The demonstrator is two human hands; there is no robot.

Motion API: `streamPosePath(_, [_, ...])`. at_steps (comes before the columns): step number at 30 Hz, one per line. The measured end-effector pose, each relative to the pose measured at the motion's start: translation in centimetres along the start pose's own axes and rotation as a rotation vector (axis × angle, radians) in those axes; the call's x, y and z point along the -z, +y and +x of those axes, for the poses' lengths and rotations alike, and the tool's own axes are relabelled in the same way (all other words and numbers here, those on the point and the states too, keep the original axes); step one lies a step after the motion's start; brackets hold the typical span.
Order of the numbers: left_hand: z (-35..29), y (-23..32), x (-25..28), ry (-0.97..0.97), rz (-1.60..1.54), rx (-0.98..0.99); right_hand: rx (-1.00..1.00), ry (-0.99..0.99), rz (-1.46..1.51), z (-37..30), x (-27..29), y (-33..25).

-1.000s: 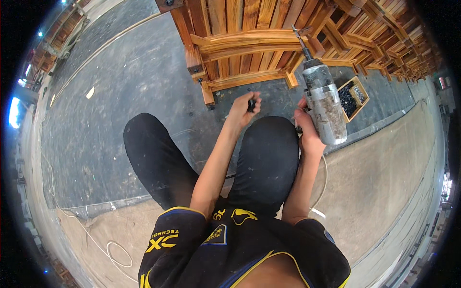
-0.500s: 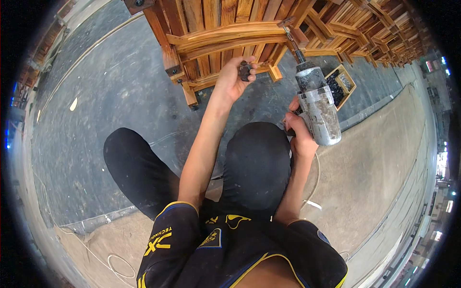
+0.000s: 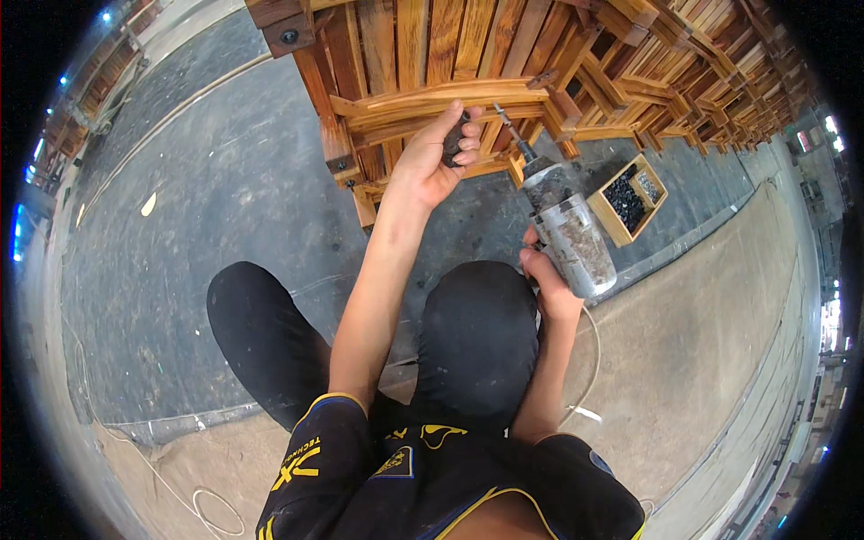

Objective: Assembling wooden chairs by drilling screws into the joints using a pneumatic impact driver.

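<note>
My left hand (image 3: 430, 164) is raised in front of the slatted wooden furniture (image 3: 402, 49), its fingers curled around dark pieces (image 3: 456, 142) whose exact kind I cannot make out. In my right hand (image 3: 553, 283) is a worn silver air screwdriver (image 3: 572, 236), gripped by its handle. Its long bit (image 3: 509, 123) points up and left, just short of the curved wooden rail (image 3: 409, 105) and apart from my left hand. A metal piece (image 3: 541, 81) sits on the wood near the rail's right end.
An open wooden box (image 3: 615, 227) on the floor, right of the tool, holds black parts and small silver pieces in separate compartments. More slatted wooden furniture (image 3: 670, 99) stretches off to the upper right. A pale hose (image 3: 595, 360) runs down beside my right forearm.
The screwdriver has moved left and down, its bit coming away from the metal piece at the rail's right end. My left hand still holds the dark pieces. The view has shifted slightly.
</note>
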State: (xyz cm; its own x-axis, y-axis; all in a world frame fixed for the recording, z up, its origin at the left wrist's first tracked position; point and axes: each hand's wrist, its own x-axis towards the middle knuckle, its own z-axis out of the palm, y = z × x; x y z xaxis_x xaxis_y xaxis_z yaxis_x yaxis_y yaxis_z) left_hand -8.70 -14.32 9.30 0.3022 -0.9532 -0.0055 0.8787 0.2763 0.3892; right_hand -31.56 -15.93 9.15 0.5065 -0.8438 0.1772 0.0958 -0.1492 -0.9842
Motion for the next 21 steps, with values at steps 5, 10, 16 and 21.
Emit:
streamPosePath(5, [-0.5, 1.2, -3.2, -0.018, 0.141, -0.057, -0.016, 0.034, -0.026, -0.1, -0.8, -0.7])
streamPosePath(10, [-0.8, 2.3, -4.3, -0.066, 0.234, -0.010, 0.037, 0.002, -0.036, 0.2, -0.7, -0.1])
streamPosePath(16, [-0.7, 3.3, -4.7, -0.080, 0.300, 0.053, 0.058, -0.038, -0.051, 0.5, -0.6, -0.5])
streamPosePath(21, [-1.0, 3.7, -5.2, -0.093, 0.470, 0.046, 0.090, -0.035, -0.073, 0.8, -0.4, -0.7])
